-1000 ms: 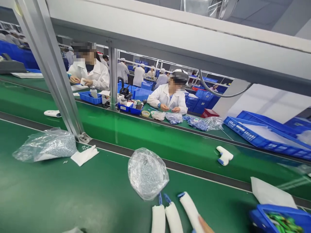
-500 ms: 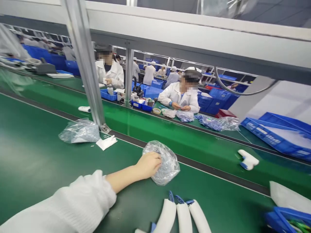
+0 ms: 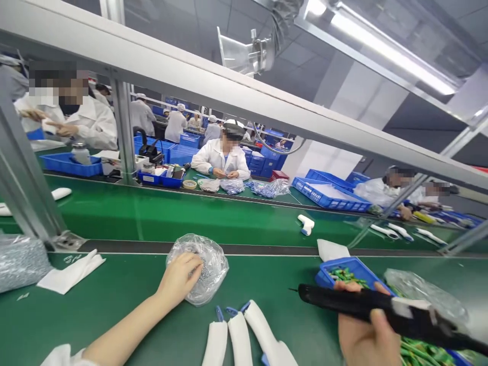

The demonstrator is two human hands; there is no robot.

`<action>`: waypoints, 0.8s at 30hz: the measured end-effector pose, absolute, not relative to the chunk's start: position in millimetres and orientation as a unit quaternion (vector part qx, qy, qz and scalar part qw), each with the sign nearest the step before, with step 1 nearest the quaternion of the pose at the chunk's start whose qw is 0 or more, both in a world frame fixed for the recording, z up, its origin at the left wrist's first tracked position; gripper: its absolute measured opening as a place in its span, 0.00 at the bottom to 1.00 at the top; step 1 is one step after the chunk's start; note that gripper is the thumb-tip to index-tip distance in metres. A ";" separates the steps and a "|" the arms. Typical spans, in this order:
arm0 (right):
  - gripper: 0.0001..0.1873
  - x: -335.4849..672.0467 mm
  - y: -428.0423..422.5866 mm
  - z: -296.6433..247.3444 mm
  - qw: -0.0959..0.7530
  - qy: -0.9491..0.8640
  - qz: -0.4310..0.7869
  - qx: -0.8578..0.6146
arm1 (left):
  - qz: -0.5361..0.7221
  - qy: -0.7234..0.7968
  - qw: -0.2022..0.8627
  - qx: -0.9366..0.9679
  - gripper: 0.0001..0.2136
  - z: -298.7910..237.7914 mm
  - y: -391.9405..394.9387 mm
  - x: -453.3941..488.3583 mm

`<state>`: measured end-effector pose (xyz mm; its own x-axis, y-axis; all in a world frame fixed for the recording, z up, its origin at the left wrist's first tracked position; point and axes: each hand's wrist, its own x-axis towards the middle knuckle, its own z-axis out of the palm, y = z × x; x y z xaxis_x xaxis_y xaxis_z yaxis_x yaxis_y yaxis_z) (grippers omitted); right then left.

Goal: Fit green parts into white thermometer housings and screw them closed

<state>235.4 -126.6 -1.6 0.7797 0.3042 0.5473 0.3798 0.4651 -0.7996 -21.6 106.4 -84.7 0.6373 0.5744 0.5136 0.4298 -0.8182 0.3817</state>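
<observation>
My left hand [image 3: 182, 277] reaches into a clear plastic bag [image 3: 215, 267] of small grey metal pieces, perhaps screws. Its fingers are bent and pressed together; whatever the tips pinch is hidden. At the right, my right hand [image 3: 362, 328] is wrapped round a black electric screwdriver [image 3: 343, 299], whose thin bit points left. Three white curved housings [image 3: 241, 338] with blue parts lie side by side on the green work surface [image 3: 152, 340] between my hands. Behind the screwdriver stands a blue bin [image 3: 324, 274] of green and yellow parts.
A metal post [image 3: 30, 178] rises at the left, near a white glove-like cloth [image 3: 70, 272] and another filled plastic bag [image 3: 21, 262]. Beyond the dark edge strip, a green conveyor belt [image 3: 213, 218] carries a white-and-blue housing [image 3: 306, 223]. Co-workers [image 3: 223, 157] sit across it.
My view has swung right, bringing my right hand and the screwdriver into sight along with the parts bin. My left hand stays at the bag, its fingers now deeper in the opening.
</observation>
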 end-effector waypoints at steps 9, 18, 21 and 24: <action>0.23 174.3 -98.4 36.1 0.830 -0.387 0.079 -0.394 | 0.302 0.317 0.113 0.892 0.14 -91.8 107.7 -23.0; 0.16 149.5 -91.0 43.3 0.820 -0.428 0.100 -0.366 | 0.329 0.282 0.155 0.888 0.17 -106.4 116.5 -25.4; 0.16 153.6 -92.1 41.2 0.820 -0.424 0.097 -0.373 | 0.333 0.270 0.171 0.887 0.16 -110.4 117.6 -25.1; 0.17 156.1 -94.1 36.9 0.815 -0.423 0.087 -0.386 | 0.327 0.273 0.184 0.886 0.16 -113.5 118.6 -25.9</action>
